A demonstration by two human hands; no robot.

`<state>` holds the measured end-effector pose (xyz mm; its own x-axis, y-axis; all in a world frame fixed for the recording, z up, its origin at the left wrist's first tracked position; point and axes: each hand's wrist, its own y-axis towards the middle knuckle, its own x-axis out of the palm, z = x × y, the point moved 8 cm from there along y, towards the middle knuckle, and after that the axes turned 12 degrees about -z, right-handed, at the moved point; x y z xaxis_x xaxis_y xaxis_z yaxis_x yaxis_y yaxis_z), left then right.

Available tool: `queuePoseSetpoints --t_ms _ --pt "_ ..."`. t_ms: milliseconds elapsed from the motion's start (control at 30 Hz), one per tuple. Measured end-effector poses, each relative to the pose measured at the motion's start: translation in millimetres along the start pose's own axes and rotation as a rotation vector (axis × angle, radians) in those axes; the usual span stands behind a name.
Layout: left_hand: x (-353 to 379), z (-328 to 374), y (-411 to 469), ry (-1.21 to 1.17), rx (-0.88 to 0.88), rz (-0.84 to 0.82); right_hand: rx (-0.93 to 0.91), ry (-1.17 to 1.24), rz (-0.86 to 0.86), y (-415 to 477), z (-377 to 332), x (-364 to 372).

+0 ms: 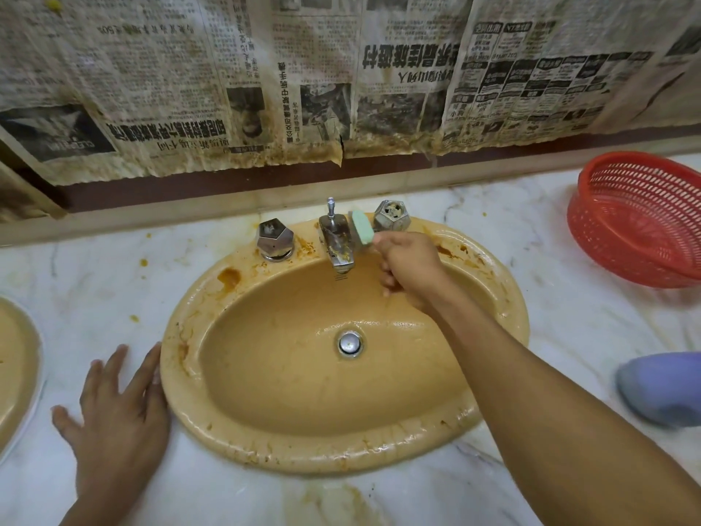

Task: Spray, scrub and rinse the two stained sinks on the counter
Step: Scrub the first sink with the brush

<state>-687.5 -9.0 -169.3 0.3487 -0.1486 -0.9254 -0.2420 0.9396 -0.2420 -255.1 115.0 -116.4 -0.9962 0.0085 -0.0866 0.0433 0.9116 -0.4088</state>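
Right hand: grip closed round the lower end of a green sponge, fingers curled. The sponge's upper end is pressed against the right side of the faucet spout. Sponge looks soft, light and squashy, likely wet and slick. Best held by its edges at one end, as here, so the free end can bear on the metal. Spout is fixed and stiff and crusted with brown grime, so it should take firm pressure.

Left hand: flat, fingers spread, holding nothing, palm down on the desk. Fingertip is at the sink rim, touching or just beside, can't tell.

Sink sits right below: tan basin, wet, orange-brown stains along the rim and by both knobs. Second sink shows only as an edge, far left. Red basket is tipped at right. Purple object near it, unclear what it is.

Judged to be the scrub step, rinse not yet done.
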Motion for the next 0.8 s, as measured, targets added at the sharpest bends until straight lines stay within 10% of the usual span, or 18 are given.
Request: queuePoseSetpoints --t_ms 200,800 --pt "-4.2 7.0 -6.1 -0.027 -0.018 0.003 0.155 0.246 -0.023 6.3 20.6 29.4" --pt "-5.1 7.1 -11.3 -0.110 -0.107 0.035 -0.013 -0.279 -0.002 18.6 -3.8 14.4"
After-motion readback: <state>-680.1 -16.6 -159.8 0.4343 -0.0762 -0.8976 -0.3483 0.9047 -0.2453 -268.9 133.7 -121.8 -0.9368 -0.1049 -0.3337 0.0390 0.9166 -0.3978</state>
